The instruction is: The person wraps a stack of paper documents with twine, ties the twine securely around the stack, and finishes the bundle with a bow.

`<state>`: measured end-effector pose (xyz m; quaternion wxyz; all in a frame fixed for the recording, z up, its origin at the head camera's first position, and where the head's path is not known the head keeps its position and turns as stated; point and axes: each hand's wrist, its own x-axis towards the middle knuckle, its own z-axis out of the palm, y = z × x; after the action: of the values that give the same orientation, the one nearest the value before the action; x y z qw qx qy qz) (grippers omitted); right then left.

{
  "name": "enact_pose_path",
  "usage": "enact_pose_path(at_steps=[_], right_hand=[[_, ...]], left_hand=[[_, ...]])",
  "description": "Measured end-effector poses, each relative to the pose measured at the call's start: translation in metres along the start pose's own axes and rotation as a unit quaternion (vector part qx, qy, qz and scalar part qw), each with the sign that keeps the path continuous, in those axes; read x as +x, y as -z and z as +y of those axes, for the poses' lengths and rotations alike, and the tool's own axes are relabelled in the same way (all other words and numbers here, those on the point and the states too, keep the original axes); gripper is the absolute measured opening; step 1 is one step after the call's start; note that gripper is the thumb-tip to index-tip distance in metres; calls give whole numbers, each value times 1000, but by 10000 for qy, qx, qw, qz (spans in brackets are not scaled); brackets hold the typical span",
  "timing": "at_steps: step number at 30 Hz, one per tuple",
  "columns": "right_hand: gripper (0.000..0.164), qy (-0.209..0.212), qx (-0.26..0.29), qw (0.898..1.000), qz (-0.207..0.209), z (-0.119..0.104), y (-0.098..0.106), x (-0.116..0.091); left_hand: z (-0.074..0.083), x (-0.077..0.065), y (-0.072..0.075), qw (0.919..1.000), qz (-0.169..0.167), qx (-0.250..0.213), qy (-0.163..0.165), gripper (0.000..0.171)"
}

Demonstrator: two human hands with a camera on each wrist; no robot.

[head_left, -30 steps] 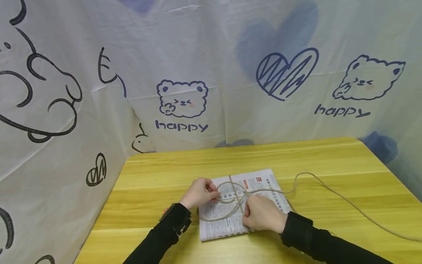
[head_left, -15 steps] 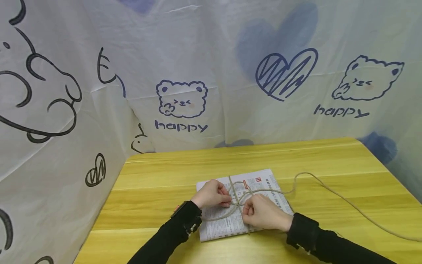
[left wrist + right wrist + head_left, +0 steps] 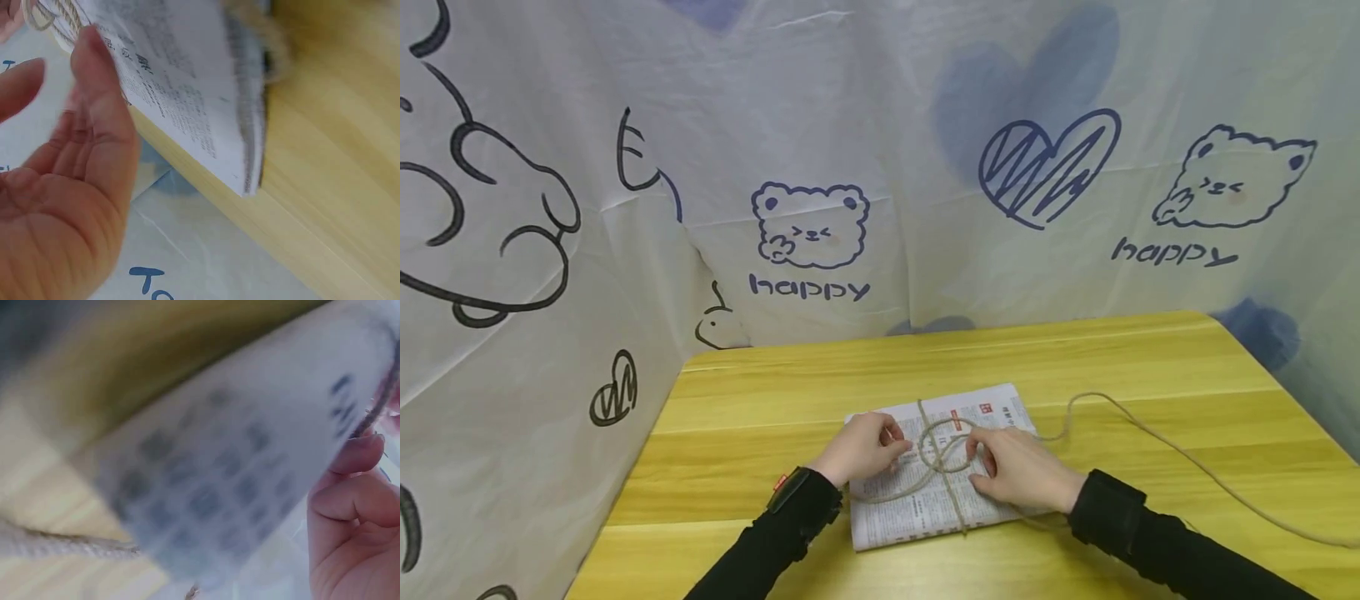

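Note:
A folded stack of newspaper [image 3: 895, 521] lies on the table, with thin beige rope [image 3: 957, 500] running across it and crossing at its middle. Loose loops of the rope lie over that crossing. My left hand [image 3: 861, 446] is above the stack's left part, thumb and index finger apart, just left of the loops. In the left wrist view the left hand [image 3: 81, 181] has relaxed fingers with nothing between them. My right hand [image 3: 1022, 467] is over the right part, index fingertip right at the loop and thumb spread away from it. The right wrist view shows rope [image 3: 380, 403] beside the fingertips.
A long tail of rope [image 3: 1187, 454] trails over the yellow wooden table [image 3: 805, 383] toward the right edge. Printed cloth [image 3: 925, 250] hangs behind and on the left of the table. Each wrist wears a black band [image 3: 1107, 512].
The rope loops have shifted and now lie rounder over the crossing. My left hand moved right, then back left; the right hand has moved slightly right and its thumb and index finger have spread.

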<state>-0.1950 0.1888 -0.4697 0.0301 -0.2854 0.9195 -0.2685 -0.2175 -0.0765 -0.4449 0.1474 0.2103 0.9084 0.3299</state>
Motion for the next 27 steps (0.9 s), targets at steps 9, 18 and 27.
enact_pose_path(at_steps=[9,18,27], right_hand=[[5,438,-407,9982,21,2,-3,4],[13,596,-760,9953,-68,0,-8,3],[21,919,-501,9943,-212,0,-10,7]], left_hand=[[-16,-17,4,9950,-790,265,-543,28],[-38,-30,8,9917,-769,543,-871,15],[-47,-30,9,9936,-521,456,-897,8]])
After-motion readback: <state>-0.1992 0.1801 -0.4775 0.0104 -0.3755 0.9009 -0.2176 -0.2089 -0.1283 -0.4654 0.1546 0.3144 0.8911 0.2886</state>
